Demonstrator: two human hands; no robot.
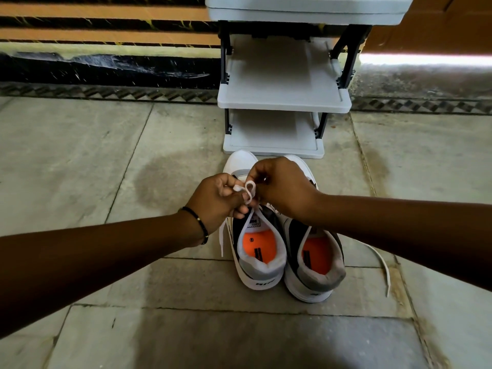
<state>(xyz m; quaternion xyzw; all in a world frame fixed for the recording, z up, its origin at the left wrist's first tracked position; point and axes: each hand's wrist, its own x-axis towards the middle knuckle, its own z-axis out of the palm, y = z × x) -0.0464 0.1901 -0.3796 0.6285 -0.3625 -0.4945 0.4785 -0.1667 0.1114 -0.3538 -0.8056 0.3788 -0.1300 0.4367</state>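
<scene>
Two white, grey and black sneakers with orange insoles stand side by side on the stone floor, heels toward me: the left shoe and the right shoe. Above the left shoe's tongue, a white lace loop curls between my hands. My left hand pinches one part of this lace. My right hand pinches the lace from the other side, its fingers curled over it. The right shoe's lace trails loose on the floor to the right.
A grey plastic shoe rack with black posts and bare shelves stands right behind the shoes' toes, against a dark and orange striped wall. Grey stone floor tiles spread to the left, the right and toward me.
</scene>
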